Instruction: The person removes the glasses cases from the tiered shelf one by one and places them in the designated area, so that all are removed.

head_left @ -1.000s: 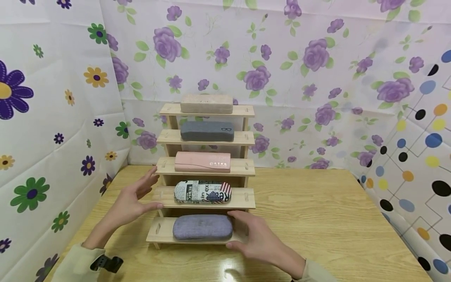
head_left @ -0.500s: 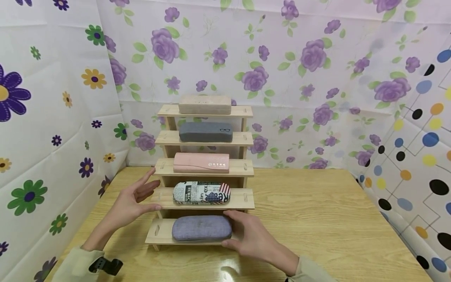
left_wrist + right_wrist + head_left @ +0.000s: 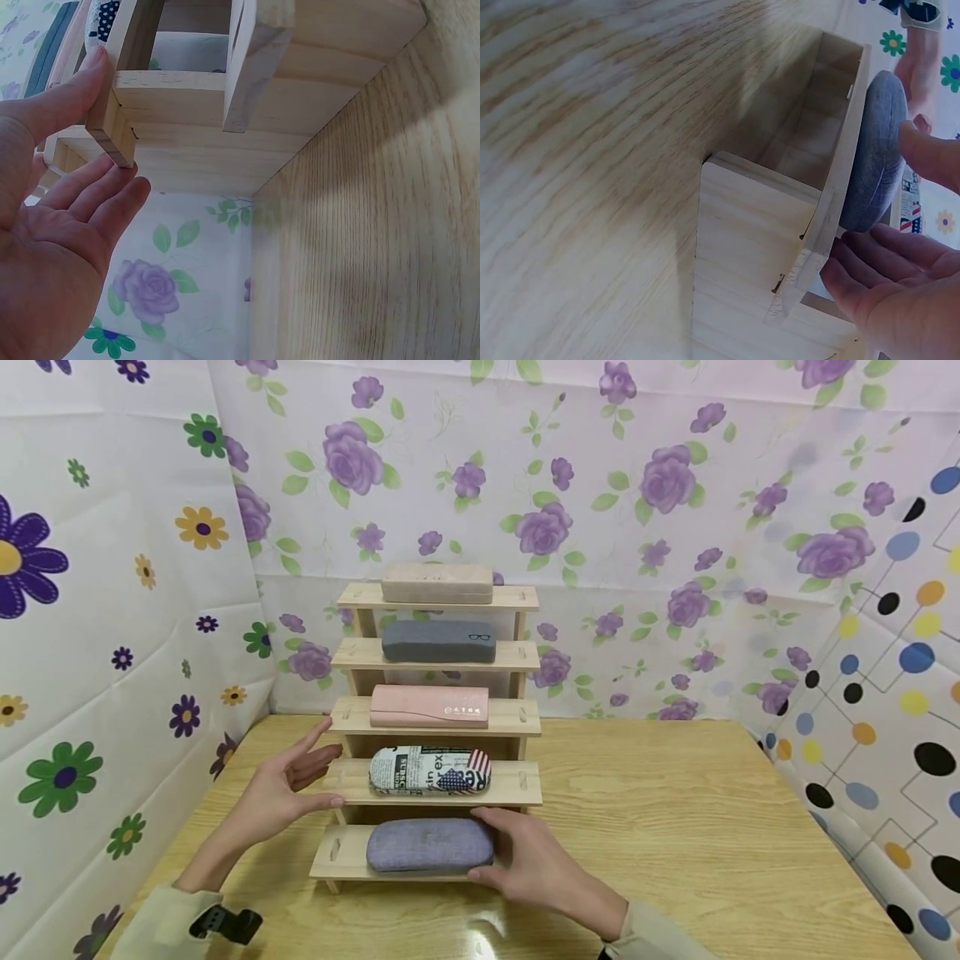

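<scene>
The wooden stand [image 3: 513, 789] has five shelves, like little stairs, and it sits on the bench [image 3: 675, 827] with one case on each shelf. The soft purple-gray case [image 3: 431, 845] lies flat on the stand's lowest shelf, near the middle. The right hand [image 3: 532, 864] is at the right end of that shelf. Its fingers bend around the end of the purple-gray case, with the thumb at the front edge, so they seem to grip it lightly. The left hand [image 3: 273, 793] is at the left side of the stand. Its fingers are spread and hold no case, and its thumb touches the end of the second shelf from the bottom. Above the lowest shelf of the stand, going up, are the newspaper case [image 3: 429, 770], the pink case [image 3: 429, 706], the blue case [image 3: 438, 641] and, on the very top, the cream case [image 3: 437, 582]. I think the step now is to get the purple-gray case neat on the stand. If it has to move, the next move calls for a small, soft push along the shelf. If it looks right, the right hand should let go gently, so the stand does not get bumped.
</scene>
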Demonstrator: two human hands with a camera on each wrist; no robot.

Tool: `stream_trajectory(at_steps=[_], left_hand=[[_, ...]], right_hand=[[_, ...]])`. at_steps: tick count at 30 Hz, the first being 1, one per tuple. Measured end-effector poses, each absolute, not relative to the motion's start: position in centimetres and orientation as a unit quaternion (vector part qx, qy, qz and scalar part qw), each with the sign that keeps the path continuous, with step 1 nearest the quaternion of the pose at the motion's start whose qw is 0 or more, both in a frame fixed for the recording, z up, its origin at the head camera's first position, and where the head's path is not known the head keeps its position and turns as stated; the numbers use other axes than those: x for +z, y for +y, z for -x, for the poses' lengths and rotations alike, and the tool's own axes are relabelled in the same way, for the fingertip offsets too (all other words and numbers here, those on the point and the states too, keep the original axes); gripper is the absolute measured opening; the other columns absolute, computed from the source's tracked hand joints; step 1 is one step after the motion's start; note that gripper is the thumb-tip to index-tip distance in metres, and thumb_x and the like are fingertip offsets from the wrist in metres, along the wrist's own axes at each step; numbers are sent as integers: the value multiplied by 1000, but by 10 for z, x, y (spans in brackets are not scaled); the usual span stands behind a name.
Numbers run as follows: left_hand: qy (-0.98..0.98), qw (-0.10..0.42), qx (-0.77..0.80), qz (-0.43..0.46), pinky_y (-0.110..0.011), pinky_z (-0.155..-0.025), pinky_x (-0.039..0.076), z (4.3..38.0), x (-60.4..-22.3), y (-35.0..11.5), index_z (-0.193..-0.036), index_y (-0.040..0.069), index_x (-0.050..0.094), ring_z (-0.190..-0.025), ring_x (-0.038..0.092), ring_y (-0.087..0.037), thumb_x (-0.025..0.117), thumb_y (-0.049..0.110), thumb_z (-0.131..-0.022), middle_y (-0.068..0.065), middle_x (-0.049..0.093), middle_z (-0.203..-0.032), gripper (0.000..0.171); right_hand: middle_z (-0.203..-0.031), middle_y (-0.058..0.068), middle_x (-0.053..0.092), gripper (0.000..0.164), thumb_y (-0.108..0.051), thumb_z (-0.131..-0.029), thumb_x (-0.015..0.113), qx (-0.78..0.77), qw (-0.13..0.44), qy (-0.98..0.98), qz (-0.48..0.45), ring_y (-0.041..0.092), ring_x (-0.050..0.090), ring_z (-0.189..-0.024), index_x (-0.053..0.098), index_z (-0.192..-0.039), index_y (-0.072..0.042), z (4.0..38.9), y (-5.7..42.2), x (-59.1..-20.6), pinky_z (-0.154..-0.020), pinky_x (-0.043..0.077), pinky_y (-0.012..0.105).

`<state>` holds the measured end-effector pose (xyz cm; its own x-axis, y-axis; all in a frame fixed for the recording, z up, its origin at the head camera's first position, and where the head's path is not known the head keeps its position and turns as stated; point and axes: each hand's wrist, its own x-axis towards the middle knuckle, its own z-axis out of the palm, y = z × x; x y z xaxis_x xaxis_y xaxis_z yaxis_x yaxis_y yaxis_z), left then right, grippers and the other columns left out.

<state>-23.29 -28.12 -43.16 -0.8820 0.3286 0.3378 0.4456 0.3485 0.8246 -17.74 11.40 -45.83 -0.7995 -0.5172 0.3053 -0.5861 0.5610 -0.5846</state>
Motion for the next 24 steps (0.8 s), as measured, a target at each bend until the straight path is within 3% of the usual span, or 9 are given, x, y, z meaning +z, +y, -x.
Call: stream_trajectory(at_steps=[24], left_hand=[[-814, 53, -528, 236, -22, -104, 51, 233, -432, -283, -170, 25, 27, -136, 52, -44, 90, 2, -82, -28, 52, -151, 110]], right_hand=[[-137, 8, 68, 69, -26, -83, 93, 371, 13, -879, -300, 20, 64, -124, 66, -143, -5, 179, 104, -458, -107, 54, 38]])
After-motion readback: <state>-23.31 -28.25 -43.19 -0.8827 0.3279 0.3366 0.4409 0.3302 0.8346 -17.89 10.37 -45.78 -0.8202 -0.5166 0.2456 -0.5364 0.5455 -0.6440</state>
